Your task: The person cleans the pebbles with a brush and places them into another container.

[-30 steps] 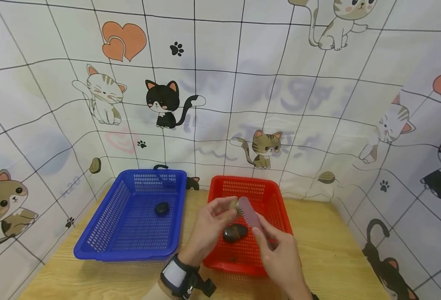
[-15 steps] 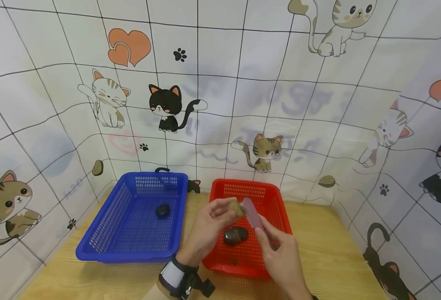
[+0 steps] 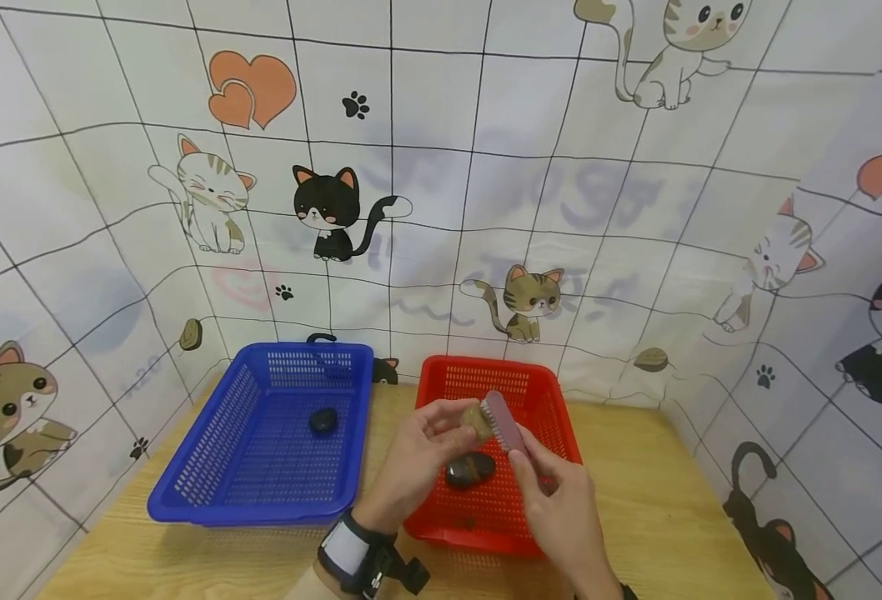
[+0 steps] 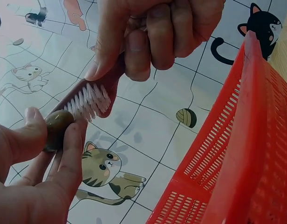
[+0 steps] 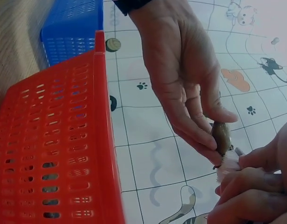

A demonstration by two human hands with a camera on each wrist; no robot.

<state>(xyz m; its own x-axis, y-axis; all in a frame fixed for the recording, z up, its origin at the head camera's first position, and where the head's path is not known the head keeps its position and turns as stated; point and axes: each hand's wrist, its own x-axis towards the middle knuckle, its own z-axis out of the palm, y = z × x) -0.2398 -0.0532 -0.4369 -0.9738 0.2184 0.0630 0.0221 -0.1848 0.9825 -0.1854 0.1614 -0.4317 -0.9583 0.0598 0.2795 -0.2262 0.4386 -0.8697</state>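
Observation:
Over the red basket point(image 3: 572, 433), my left hand point(image 3: 417, 454) pinches a small olive-brown stone point(image 3: 477, 422) between thumb and fingers. My right hand point(image 3: 561, 508) grips a mauve brush point(image 3: 507, 423) by its handle. In the left wrist view the white bristles point(image 4: 90, 101) meet the upper side of the stone point(image 4: 57, 129). From the right wrist view, the bristles point(image 5: 227, 167) sit against the stone's point(image 5: 221, 137) lower end. A larger dark stone with a brown band point(image 3: 469, 471) lies in the red basket below my hands.
Left of the red basket stands a blue basket point(image 3: 253, 513) with one black stone point(image 3: 323, 420) in it. Both rest on a wooden table point(image 3: 651, 483). A cat-print sheet point(image 3: 426, 192) rises behind and along both sides.
The brush shifts slightly against the stone, and the stone turns a little in my left fingers. The head view tilts slightly. Both baskets and the stones lying in them stay put.

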